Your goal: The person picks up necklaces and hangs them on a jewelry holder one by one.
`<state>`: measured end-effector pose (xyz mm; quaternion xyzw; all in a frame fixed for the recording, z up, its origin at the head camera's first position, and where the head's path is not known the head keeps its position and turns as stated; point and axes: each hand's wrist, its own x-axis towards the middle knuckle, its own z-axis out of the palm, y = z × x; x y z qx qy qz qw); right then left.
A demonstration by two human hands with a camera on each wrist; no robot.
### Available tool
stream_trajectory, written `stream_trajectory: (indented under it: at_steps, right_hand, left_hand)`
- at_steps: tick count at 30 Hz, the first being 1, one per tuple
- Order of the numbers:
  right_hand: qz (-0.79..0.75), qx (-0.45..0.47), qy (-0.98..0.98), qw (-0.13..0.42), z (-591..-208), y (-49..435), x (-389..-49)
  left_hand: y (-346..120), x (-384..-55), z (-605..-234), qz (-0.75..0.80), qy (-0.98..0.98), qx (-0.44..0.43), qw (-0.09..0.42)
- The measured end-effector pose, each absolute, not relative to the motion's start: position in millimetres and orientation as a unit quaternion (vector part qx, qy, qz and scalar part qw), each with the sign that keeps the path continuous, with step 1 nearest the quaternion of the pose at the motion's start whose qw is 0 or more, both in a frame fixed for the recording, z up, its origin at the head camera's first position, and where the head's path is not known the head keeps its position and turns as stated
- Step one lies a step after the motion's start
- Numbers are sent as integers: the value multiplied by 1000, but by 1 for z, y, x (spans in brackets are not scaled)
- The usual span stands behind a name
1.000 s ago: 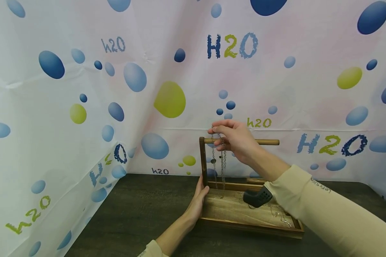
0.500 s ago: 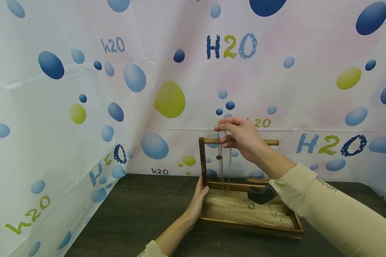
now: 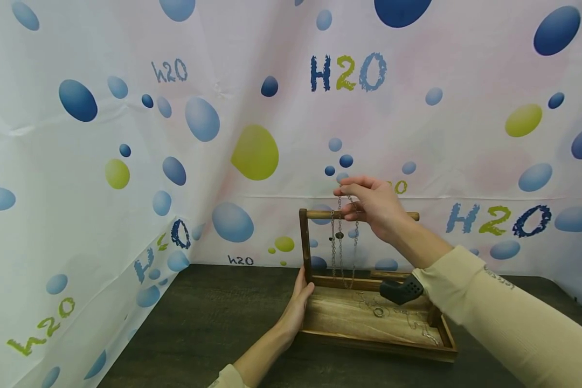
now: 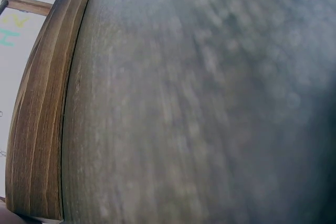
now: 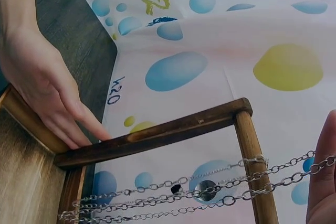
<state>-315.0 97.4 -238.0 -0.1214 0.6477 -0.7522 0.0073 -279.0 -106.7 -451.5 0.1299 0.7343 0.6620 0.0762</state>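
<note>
Rightward along the wooden rod (image 3: 318, 214), the right hand (image 3: 375, 207) has shifted; in the head view, right of centre, it pinches a silver chain (image 3: 356, 242), while the left hand (image 3: 298, 304), fingers straight, rests against the post (image 3: 305, 242). Left-wrist view: post along the left edge. Right-wrist view: a second chain (image 5: 257, 159) circles the rod, lower right; I'd keep the held strands spread, avoiding snags.

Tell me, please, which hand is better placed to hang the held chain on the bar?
The right hand, most likely: it holds the chain up by the bar. The left hand is lower, against the end of the tray, and seems better used to steady it.
</note>
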Motion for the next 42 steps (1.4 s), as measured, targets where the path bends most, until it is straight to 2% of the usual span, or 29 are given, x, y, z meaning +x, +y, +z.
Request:
stream_trajectory:
  at_steps: [42]
  right_hand:
    - [-785, -83, 612, -55, -243, 153, -324]
  left_hand:
    - [-106, -280, -453, 662, 734, 135, 76]
